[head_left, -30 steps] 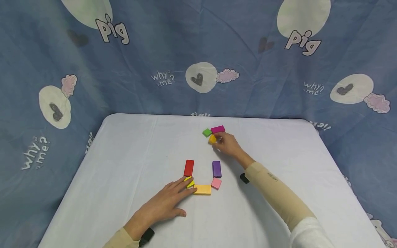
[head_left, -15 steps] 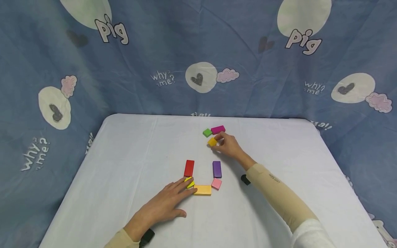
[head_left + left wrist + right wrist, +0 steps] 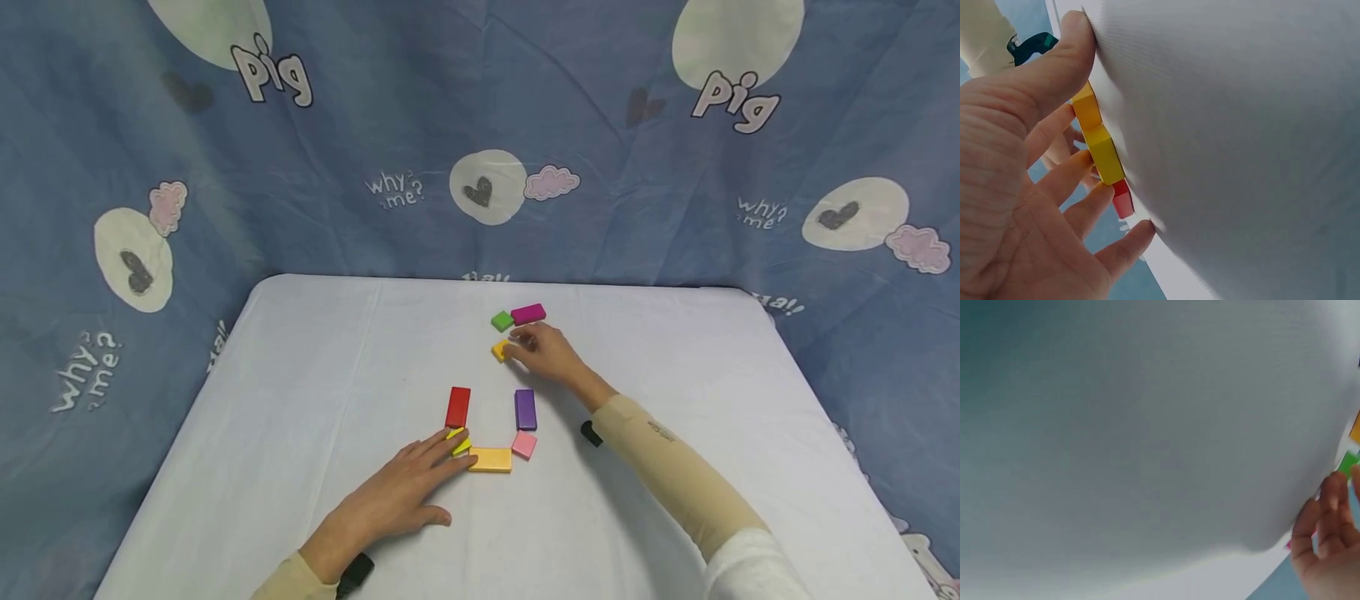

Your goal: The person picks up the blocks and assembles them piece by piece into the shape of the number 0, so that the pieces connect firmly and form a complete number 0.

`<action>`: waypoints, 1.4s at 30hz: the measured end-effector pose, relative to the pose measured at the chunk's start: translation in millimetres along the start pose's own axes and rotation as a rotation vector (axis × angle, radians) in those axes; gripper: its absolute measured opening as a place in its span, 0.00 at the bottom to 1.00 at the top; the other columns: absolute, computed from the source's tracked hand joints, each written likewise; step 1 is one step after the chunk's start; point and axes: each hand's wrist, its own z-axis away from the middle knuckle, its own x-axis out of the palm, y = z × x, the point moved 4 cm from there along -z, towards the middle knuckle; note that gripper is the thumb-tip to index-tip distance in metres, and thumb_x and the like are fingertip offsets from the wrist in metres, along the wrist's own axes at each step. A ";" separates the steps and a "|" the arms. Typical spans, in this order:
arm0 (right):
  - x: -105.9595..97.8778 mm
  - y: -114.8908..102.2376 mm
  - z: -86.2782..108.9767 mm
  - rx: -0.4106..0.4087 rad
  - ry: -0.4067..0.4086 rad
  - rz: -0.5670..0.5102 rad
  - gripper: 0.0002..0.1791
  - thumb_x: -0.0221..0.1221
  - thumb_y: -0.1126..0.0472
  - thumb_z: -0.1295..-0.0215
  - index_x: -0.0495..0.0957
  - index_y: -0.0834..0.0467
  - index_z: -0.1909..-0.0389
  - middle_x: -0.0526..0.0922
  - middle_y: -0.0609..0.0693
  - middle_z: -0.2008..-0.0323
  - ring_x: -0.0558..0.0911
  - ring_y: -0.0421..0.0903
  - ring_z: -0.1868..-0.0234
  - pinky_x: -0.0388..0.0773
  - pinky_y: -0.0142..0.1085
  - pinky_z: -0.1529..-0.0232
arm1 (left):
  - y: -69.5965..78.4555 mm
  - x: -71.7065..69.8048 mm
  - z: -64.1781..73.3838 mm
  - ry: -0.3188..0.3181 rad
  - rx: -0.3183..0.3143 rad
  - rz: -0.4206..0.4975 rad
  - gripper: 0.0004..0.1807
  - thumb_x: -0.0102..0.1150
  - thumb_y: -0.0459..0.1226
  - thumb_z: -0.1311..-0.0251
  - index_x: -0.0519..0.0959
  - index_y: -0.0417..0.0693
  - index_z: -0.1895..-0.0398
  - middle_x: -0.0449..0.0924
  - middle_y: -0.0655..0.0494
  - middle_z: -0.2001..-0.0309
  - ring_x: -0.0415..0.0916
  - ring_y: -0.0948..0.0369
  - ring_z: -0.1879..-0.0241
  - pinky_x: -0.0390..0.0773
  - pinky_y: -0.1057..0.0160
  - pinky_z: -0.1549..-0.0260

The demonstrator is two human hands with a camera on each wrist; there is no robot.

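My left hand (image 3: 401,492) lies with its fingers spread, fingertips on a yellow block (image 3: 460,443) and at the end of a light orange block (image 3: 491,460). In the left wrist view, the yellow block (image 3: 1105,155) sits between the light orange block (image 3: 1088,107) and a red block (image 3: 1123,201). Toward the back, my right hand (image 3: 551,352) has loosely bent fingers, its thumb tip overlapping a small orange-yellow block (image 3: 498,350). The right wrist view shows an orange block (image 3: 1355,430) at the frame edge, apart from the right hand (image 3: 1330,540).
The red block (image 3: 458,407) stands beyond the yellow one. A purple block (image 3: 526,409) and a pink block (image 3: 524,445) line the other side. Farther back, a green block (image 3: 502,321) meets a magenta block (image 3: 528,314). A patterned blue curtain (image 3: 480,242) hangs behind the white table (image 3: 337,358).
The small orange-yellow block has moved left and nearer, away from the green and magenta blocks. The right fingers that pinched it have loosened. The left hand has stayed in place.
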 end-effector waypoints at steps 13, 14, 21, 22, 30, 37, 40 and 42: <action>9.7 -10.6 -5.3 0.012 -0.070 0.104 0.24 0.68 0.54 0.39 0.79 0.57 0.44 0.82 0.50 0.54 0.79 0.47 0.55 0.77 0.41 0.49 | -0.6 0.7 0.6 0.005 0.008 -0.011 0.44 0.73 0.52 0.51 0.65 0.60 0.28 0.51 0.56 0.24 0.49 0.50 0.27 0.58 0.45 0.34; 8.5 -9.5 -4.9 0.010 -0.061 0.080 0.23 0.68 0.55 0.39 0.79 0.57 0.45 0.82 0.50 0.55 0.79 0.46 0.55 0.77 0.40 0.50 | -0.8 0.6 0.5 0.005 0.007 -0.011 0.44 0.73 0.52 0.51 0.65 0.60 0.28 0.51 0.56 0.24 0.49 0.50 0.27 0.58 0.45 0.34; -2.3 -0.8 2.8 -0.048 0.020 -0.051 0.15 0.66 0.61 0.37 0.82 0.59 0.50 0.84 0.52 0.57 0.80 0.47 0.57 0.78 0.40 0.52 | -1.5 -0.8 2.2 0.027 0.049 0.003 0.44 0.72 0.51 0.50 0.66 0.57 0.28 0.51 0.53 0.24 0.48 0.49 0.26 0.57 0.45 0.34; -3.8 -0.1 4.1 -0.062 0.027 -0.060 0.15 0.66 0.62 0.37 0.82 0.60 0.50 0.84 0.53 0.56 0.81 0.48 0.57 0.78 0.41 0.52 | -1.6 -0.7 2.5 0.029 0.055 0.006 0.44 0.72 0.51 0.50 0.66 0.56 0.28 0.51 0.53 0.24 0.48 0.49 0.26 0.57 0.45 0.34; -5.0 3.3 9.5 -0.122 -0.005 -0.048 0.16 0.63 0.63 0.35 0.83 0.55 0.47 0.84 0.49 0.57 0.79 0.45 0.59 0.77 0.39 0.58 | -1.5 -0.3 2.4 0.031 0.053 0.007 0.44 0.72 0.51 0.50 0.65 0.58 0.28 0.51 0.54 0.24 0.48 0.49 0.26 0.59 0.44 0.35; -3.0 3.6 12.6 -0.156 0.005 -0.078 0.17 0.64 0.63 0.35 0.80 0.58 0.46 0.84 0.52 0.57 0.81 0.47 0.59 0.79 0.40 0.55 | -1.6 -0.3 2.5 0.032 0.058 0.015 0.44 0.72 0.51 0.50 0.65 0.57 0.28 0.51 0.54 0.24 0.48 0.50 0.26 0.59 0.44 0.35; -4.8 4.7 14.9 -0.146 0.031 -0.110 0.15 0.64 0.63 0.36 0.78 0.58 0.49 0.84 0.53 0.58 0.82 0.48 0.59 0.79 0.41 0.54 | -1.6 -0.2 2.8 0.037 0.065 0.016 0.44 0.72 0.50 0.50 0.66 0.57 0.28 0.51 0.53 0.24 0.49 0.49 0.27 0.59 0.44 0.35; -6.7 4.9 16.9 -0.135 0.037 -0.128 0.14 0.64 0.63 0.35 0.79 0.57 0.50 0.84 0.53 0.57 0.82 0.49 0.59 0.79 0.42 0.54 | -1.8 -0.3 2.9 0.037 0.064 0.013 0.44 0.72 0.50 0.50 0.65 0.57 0.28 0.51 0.53 0.24 0.48 0.49 0.26 0.59 0.44 0.35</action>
